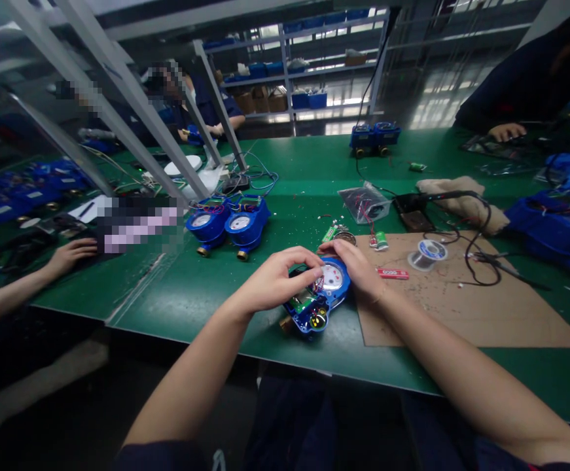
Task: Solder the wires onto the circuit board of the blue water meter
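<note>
Between the left hand (279,275) and the right hand (360,268), one opened blue water meter (317,306) is framed on the green workbench (304,163).

Well to the left of the left hand, one co-worker's hand (74,254) is seen; nearer, ahead and left, two blue-bodied meters (248,226) are set side by side. The left thumb and index finger are bent close together above the circuit board (300,302); whether anything is pinched cannot be told. The right hand is curved along the meter's right side, its grip unclear. Ahead of it one clear plastic bag (367,201) is laid, and farther off two more meters (387,135) are stood. To its right, the cardboard sheet (466,314) is partly hidden by the forearm; one red cylinder (393,273) is placed just beside the wrist, then one solder spool (428,254).
</note>
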{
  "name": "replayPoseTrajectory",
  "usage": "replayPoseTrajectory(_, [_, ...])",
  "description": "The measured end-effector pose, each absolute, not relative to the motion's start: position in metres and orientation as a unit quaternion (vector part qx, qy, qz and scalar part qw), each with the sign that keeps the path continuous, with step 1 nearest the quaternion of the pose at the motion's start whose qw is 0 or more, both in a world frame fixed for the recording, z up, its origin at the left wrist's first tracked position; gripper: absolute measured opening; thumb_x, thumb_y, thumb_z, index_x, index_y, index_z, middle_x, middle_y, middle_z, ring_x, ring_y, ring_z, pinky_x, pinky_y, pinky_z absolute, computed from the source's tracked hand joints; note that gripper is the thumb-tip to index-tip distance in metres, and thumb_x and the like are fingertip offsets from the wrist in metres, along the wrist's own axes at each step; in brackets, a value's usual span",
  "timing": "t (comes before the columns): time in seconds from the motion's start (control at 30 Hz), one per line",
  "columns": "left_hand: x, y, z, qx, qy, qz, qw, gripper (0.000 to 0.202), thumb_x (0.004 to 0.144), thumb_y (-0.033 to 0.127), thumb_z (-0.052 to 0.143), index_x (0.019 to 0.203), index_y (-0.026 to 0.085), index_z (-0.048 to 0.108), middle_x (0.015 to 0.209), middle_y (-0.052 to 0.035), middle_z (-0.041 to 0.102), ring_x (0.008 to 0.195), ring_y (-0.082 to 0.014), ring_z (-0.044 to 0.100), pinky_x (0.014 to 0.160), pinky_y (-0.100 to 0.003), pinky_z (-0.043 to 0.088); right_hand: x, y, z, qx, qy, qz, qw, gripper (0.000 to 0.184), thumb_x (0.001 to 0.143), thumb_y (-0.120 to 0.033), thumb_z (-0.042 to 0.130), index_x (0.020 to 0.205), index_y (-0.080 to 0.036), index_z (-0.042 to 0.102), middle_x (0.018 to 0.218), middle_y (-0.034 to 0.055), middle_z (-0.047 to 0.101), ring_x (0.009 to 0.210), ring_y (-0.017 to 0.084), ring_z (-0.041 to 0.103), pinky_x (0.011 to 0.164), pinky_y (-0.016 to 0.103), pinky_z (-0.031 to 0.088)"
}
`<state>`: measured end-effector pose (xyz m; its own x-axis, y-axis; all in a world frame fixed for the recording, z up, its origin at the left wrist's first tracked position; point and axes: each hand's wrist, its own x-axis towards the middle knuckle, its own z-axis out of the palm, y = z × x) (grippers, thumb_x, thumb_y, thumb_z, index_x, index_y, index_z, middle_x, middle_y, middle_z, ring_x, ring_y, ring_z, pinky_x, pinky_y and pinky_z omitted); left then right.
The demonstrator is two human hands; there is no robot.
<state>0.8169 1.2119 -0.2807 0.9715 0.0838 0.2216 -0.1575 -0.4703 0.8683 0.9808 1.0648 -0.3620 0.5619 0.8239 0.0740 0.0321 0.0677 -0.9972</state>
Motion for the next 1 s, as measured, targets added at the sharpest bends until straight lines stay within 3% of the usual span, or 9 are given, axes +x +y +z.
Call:
replayPoseTrajectory(0.23, [0.806,1.214,-0.296,0.790,-0.043,0.126,0.598,0.011,0.093,0.028,0.071,0.096,0.017,0.071,0.121,-0.0077,0.067,0.120,-0.0207,0.062,0.109,-0.038,0.047,0.979,1.062,-0.358,-0.620,-0.338,0.294,0.644,0.054,0.099,-0.063,0.051,0.112,-0.013,0.066,0.114,0.0086,0.067,0.108,0.019,0.065,0.096,0.033,0.050])
replayPoseTrajectory(0.33, [0.802,1.214,-0.308,0.763,-0.053,0.142,0.628,0.005,0.096,0.022,0.067,0.098,0.017,0.069,0.112,-0.0066,0.070,0.124,-0.0217,0.060,0.112,-0.041,0.046,0.978,1.061,-0.356,-0.629,-0.341,0.285,0.638,0.054,0.099,-0.063,0.051,0.112,-0.013,0.066,0.113,0.0086,0.067,0.105,0.018,0.065,0.095,0.032,0.050])
replayPoseTrajectory(0.47, [0.801,1.213,-0.320,0.753,-0.068,0.206,0.621,0.004,0.099,0.017,0.061,0.100,0.018,0.064,0.092,-0.0048,0.071,0.119,-0.0195,0.060,0.106,-0.038,0.046,0.978,1.061,-0.355,-0.637,-0.343,0.269,0.635,0.051,0.100,-0.061,0.052,0.112,-0.014,0.066,0.114,0.0078,0.067,0.102,0.016,0.064,0.092,0.030,0.051])
replayPoseTrajectory(0.57, [0.803,1.215,-0.324,0.752,-0.076,0.234,0.612,0.005,0.098,0.015,0.062,0.100,0.018,0.064,0.094,-0.0052,0.070,0.114,-0.0190,0.060,0.105,-0.037,0.045,0.977,1.057,-0.352,-0.643,-0.341,0.267,0.632,0.049,0.101,-0.060,0.052,0.113,-0.014,0.066,0.115,0.0075,0.067,0.104,0.016,0.064,0.093,0.029,0.051])
replayPoseTrajectory(0.67, [0.804,1.218,-0.327,0.756,-0.091,0.221,0.610,0.002,0.096,0.017,0.063,0.098,0.017,0.065,0.102,-0.0075,0.067,0.110,-0.0202,0.060,0.106,-0.041,0.043,0.973,1.045,-0.346,-0.653,-0.340,0.255,0.627,0.043,0.103,-0.055,0.052,0.115,-0.017,0.066,0.116,0.0055,0.066,0.108,0.015,0.064,0.094,0.027,0.049])
replayPoseTrajectory(0.77, [0.803,1.220,-0.330,0.741,-0.118,0.207,0.627,0.002,0.096,0.018,0.063,0.095,0.017,0.065,0.097,-0.0076,0.063,0.112,-0.0221,0.059,0.108,-0.044,0.041,0.963,1.028,-0.336,-0.670,-0.329,0.235,0.623,0.037,0.104,-0.052,0.052,0.116,-0.019,0.066,0.117,0.0039,0.065,0.110,0.014,0.062,0.092,0.024,0.049])
replayPoseTrajectory(0.9, [0.803,1.222,-0.335,0.684,-0.093,0.196,0.697,0.010,0.092,0.023,0.066,0.085,0.016,0.065,0.105,-0.0085,0.052,0.119,-0.0241,0.053,0.108,-0.040,0.041,0.939,1.008,-0.317,-0.714,-0.369,0.140,0.579,0.022,0.103,-0.040,0.057,0.111,-0.023,0.068,0.110,0.0026,0.066,0.100,0.013,0.061,0.086,0.027,0.049])
replayPoseTrajectory(1.0, [0.805,1.223,-0.338,0.664,-0.082,0.188,0.719,0.015,0.089,0.025,0.068,0.080,0.015,0.063,0.103,-0.0084,0.049,0.117,-0.0239,0.053,0.108,-0.038,0.040,0.919,1.003,-0.304,-0.707,-0.472,0.065,0.522,0.011,0.096,-0.027,0.065,0.107,-0.024,0.068,0.105,0.0006,0.065,0.098,0.012,0.060,0.090,0.030,0.048])
